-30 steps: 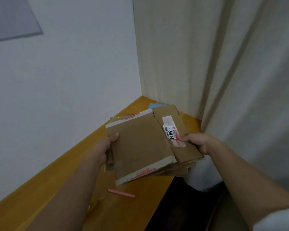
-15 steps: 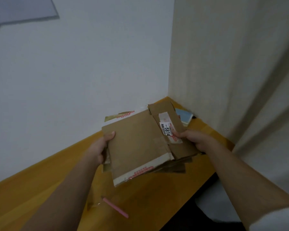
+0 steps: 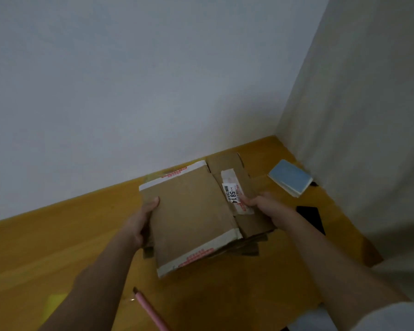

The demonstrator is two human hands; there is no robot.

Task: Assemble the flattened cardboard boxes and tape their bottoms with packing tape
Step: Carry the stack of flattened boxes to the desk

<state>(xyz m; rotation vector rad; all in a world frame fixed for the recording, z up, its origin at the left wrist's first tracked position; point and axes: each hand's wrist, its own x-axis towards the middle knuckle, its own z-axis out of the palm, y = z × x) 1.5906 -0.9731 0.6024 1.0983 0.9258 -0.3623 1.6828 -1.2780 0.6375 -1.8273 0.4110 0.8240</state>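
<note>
Both hands held a stack of flattened cardboard boxes just above the wooden desk.

The left hand (image 3: 139, 225) gripped the stack's nine-o'clock edge, thumb curled over the top face; the right hand (image 3: 264, 207) pinched the three-o'clock side, thumb pressed on the white label (image 3: 231, 194) printed 5814. Between them, the flattened cardboard boxes (image 3: 191, 216) lay roughly level over the desk (image 3: 58, 247), long axis running from about seven to one o'clock, both hands equally near. The top piece looked brown and creased, with white tape strips bearing red print along its far and near ends, and more folded layers showed beneath at five o'clock. I judged none was opened yet. A pink pen (image 3: 148, 309) lay at six o'clock, a blue booklet (image 3: 289, 176) at two.
</note>
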